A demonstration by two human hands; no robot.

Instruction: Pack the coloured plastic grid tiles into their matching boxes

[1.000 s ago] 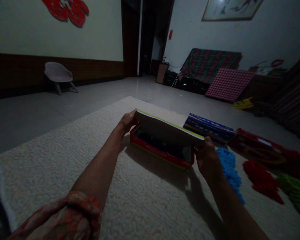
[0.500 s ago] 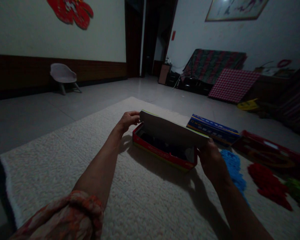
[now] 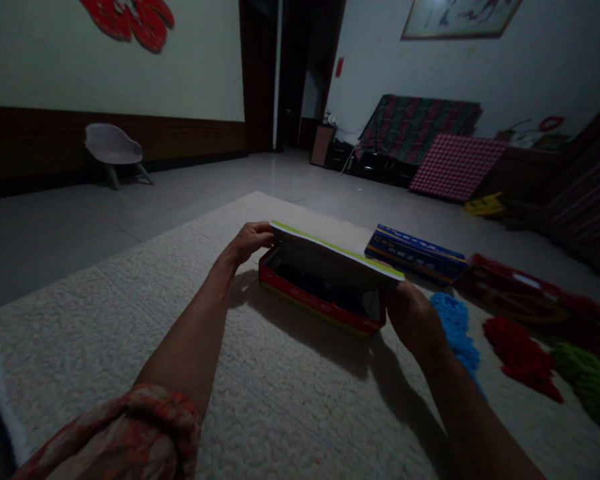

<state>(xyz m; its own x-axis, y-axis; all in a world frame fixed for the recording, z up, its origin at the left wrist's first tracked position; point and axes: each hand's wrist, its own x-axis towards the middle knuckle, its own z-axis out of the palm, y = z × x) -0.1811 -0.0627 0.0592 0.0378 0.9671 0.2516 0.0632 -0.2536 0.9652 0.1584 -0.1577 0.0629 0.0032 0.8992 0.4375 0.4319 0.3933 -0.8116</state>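
Observation:
A long red cardboard box [image 3: 314, 301] with a yellow-green lower edge sits on the cream mat, holding dark contents that I cannot make out. Its hinged lid [image 3: 335, 250] is tilted partway down over the opening. My left hand [image 3: 250, 241] is closed on the lid's far left corner, thumb and fingers pinching the edge. At the other end, my right hand [image 3: 416, 317] grips the lid's right corner and lies against the end of the box; some of its fingers are hidden.
The cream quilted mat [image 3: 155, 320] covers the floor. On the right lie a blue box [image 3: 415, 255], a dark red box [image 3: 520, 290], and blue [image 3: 455, 327], red [image 3: 520, 357] and green [image 3: 587, 380] soft bundles. A small chair [image 3: 114, 150] stands by the left wall.
Both hands have tipped the lid further down over the box, so its yellow-green edge shows more. The whole view has shifted slightly.

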